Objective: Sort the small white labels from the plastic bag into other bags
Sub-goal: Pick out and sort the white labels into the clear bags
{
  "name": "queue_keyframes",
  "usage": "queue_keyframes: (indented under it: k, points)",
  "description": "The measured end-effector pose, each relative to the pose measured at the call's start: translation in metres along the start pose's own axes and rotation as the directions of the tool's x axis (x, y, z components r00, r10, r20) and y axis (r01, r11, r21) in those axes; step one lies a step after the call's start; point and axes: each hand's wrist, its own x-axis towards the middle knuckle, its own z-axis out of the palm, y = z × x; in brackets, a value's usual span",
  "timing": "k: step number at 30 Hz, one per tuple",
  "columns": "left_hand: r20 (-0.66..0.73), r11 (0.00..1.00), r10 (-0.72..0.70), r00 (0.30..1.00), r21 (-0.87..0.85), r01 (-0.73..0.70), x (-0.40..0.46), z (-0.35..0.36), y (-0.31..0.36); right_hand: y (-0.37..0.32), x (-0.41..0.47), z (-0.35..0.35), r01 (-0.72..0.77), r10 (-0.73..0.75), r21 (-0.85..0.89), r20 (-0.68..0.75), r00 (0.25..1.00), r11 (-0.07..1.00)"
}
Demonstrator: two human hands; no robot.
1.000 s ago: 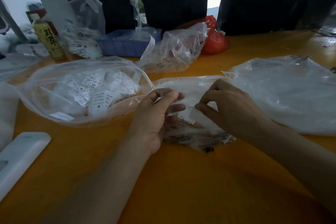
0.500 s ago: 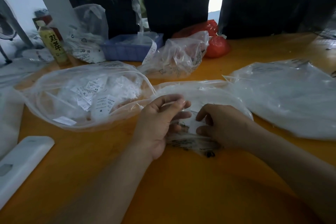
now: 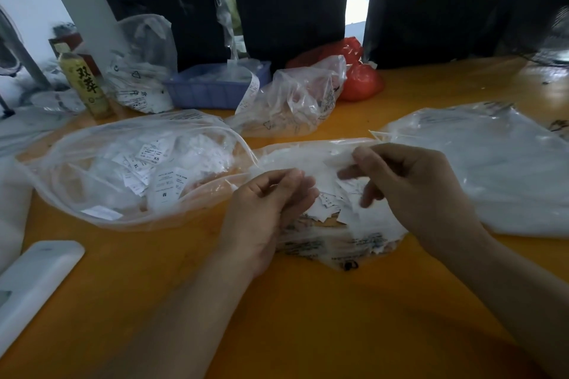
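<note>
Both hands are working over the middle bag [image 3: 332, 243], where loose labels [image 3: 331, 206] are lying. The left hand [image 3: 268, 209] is curling its fingers, contents unclear; the right hand [image 3: 409, 191] is pinching a label above the bag, probably for sorting.

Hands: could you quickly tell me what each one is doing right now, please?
Left hand: fingers curled, nothing visibly held.
Right hand: pinches the middle bag's upper film; blurred, so any label in its grip cannot be told.
</note>
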Motion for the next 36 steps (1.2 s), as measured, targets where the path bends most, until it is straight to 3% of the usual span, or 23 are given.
queue_keyframes:
  k: [7, 13, 17, 21, 28, 36]
  points:
    - [-0.010, 1.000, -0.010, 1.000, -0.016, 0.010, 0.001, 0.000, -0.002, 0.009, 0.003, 0.001, -0.081, 0.078, -0.029, -0.078, 0.994, 0.996]
    - [0.017, 1.000, 0.005, 1.000, 0.014, -0.005, -0.001, -0.001, -0.001, 0.010, 0.004, -0.002, -0.139, 0.142, 0.061, -0.058, 0.988, 0.988]
    - [0.039, 0.998, 0.002, 0.999, 0.055, -0.004, -0.002, -0.001, -0.001, 0.007, 0.003, -0.001, -0.117, 0.122, 0.116, -0.034, 0.992, 0.986]
    - [0.061, 0.991, 0.025, 0.998, 0.128, -0.032, -0.002, 0.000, -0.002, 0.006, 0.002, 0.000, -0.010, 0.010, 0.007, -0.032, 0.999, 1.000]
    - [0.102, 0.983, 0.003, 0.995, 0.182, -0.022, -0.006, 0.003, -0.001, 0.002, 0.001, 0.000, 0.038, -0.037, 0.160, -0.007, 0.999, 0.986]
    - [0.164, 0.955, -0.021, 0.986, 0.295, -0.029, -0.008, 0.003, -0.001, 0.008, 0.000, 0.005, 0.129, -0.129, -0.020, 0.013, 0.992, 0.991]
